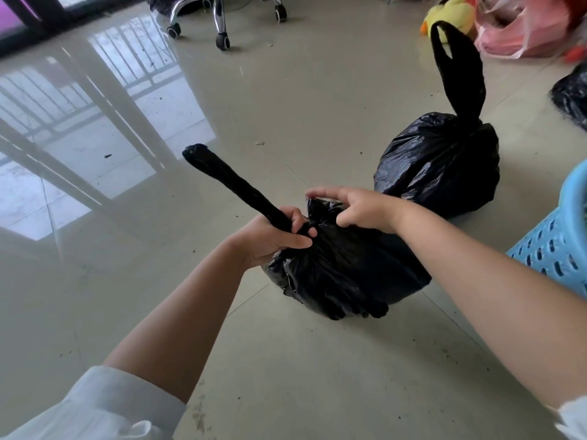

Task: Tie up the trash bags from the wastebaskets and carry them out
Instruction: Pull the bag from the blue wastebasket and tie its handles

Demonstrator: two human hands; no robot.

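A black trash bag (346, 271) lies on the tiled floor in the middle of the view. My left hand (273, 238) grips its twisted handle (228, 179) near the neck, and the handle sticks out up and to the left. My right hand (359, 208) rests on the bag's gathered top, thumb pressing the plastic, fingers stretched out to the left. Behind it to the right stands a second black trash bag (441, 166), tied, with one long handle loop (460, 71) standing upright.
A blue perforated wastebasket (559, 246) stands at the right edge. Another black bag (571, 93) lies farther right. A pink plastic bag (524, 27) and a yellow plush toy (451, 14) sit at the back right. An office chair's wheeled base (222, 17) is at the back.
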